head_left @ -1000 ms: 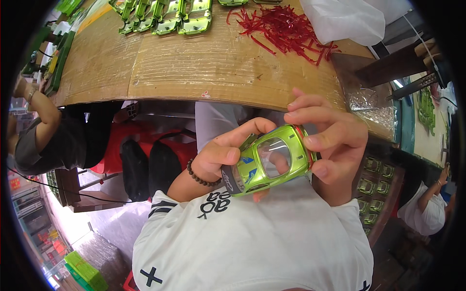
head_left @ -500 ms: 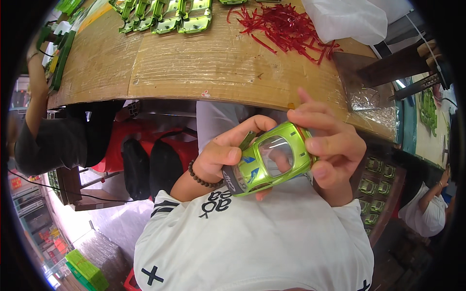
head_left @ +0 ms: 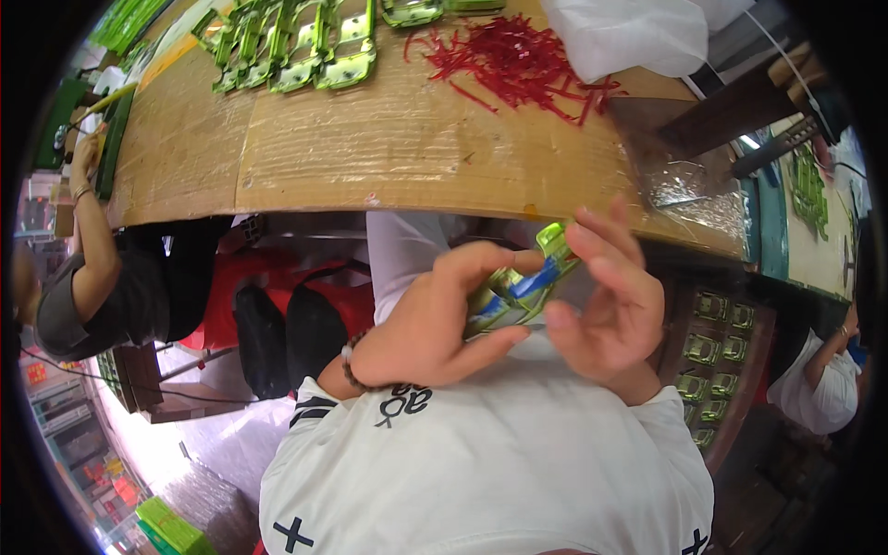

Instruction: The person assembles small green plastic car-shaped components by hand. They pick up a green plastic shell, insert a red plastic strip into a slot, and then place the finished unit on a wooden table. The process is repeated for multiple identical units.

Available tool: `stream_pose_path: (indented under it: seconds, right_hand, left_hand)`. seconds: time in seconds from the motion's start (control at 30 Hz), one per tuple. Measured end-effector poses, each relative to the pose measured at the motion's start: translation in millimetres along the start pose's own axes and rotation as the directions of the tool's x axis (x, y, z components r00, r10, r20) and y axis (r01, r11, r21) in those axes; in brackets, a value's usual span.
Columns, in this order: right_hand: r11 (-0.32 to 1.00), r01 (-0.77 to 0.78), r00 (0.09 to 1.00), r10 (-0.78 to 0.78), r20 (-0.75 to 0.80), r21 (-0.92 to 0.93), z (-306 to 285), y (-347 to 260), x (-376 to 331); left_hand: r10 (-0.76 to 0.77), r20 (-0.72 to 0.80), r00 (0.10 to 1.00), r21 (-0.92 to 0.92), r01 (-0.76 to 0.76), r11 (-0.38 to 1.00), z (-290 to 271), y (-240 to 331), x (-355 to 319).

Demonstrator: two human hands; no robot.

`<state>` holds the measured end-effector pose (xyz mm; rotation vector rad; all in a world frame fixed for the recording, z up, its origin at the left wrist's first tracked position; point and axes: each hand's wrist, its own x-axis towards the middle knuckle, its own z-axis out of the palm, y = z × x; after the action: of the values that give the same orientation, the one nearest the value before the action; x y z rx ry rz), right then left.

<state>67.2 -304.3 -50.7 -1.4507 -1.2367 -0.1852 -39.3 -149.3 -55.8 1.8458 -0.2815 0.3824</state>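
A shiny lime-green toy car body (head_left: 532, 287) with blue side markings is tilted on its side above my lap. My left hand (head_left: 439, 319) is closed round one end of it, fingers over the top and thumb along the lower edge. My right hand (head_left: 610, 296) is beside the other end, its fingers spread and bent. Its index fingertip lies close against the car body; whether it touches I cannot tell. The thumb is apart from the car. My left palm hides part of the shell.
On the wooden table (head_left: 324, 166) lie several green car parts (head_left: 342, 55), a heap of red strips (head_left: 518, 60) and a white plastic bag (head_left: 638, 37). A tray (head_left: 680, 342) of green car shells is low at right. Another person (head_left: 88, 296) works at left.
The car body has turned from its roof facing up onto its side. My right hand has loosened from its end, and my left hand now covers more of it.
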Motion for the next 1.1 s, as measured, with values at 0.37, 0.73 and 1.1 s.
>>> stream_pose_path:
  seconds: [0.37, 0.73, 1.1]
  right_hand:
    - [0.713, 0.035, 0.828, 0.371, -0.419, 0.7, 15.7, -13.8, -29.9]
    - [-0.48, 0.277, 0.572, 0.778, 0.258, 0.833, -67.7, -13.1, -9.7]
    - [-0.796, 0.059, 0.796, 0.402, 0.453, 0.602, -85.9, 34.8, 2.0]
  left_hand:
    - [0.323, 0.066, 0.944, 0.613, -0.294, 0.734, 35.0, 39.5, 41.7]
    - [-0.179, -0.096, 0.979, -0.395, 0.127, 0.91, 22.4, 15.3, 88.1]
    - [-0.059, 0.053, 0.997, -0.818, 0.077, 0.571, 45.3, -21.1, 121.2]
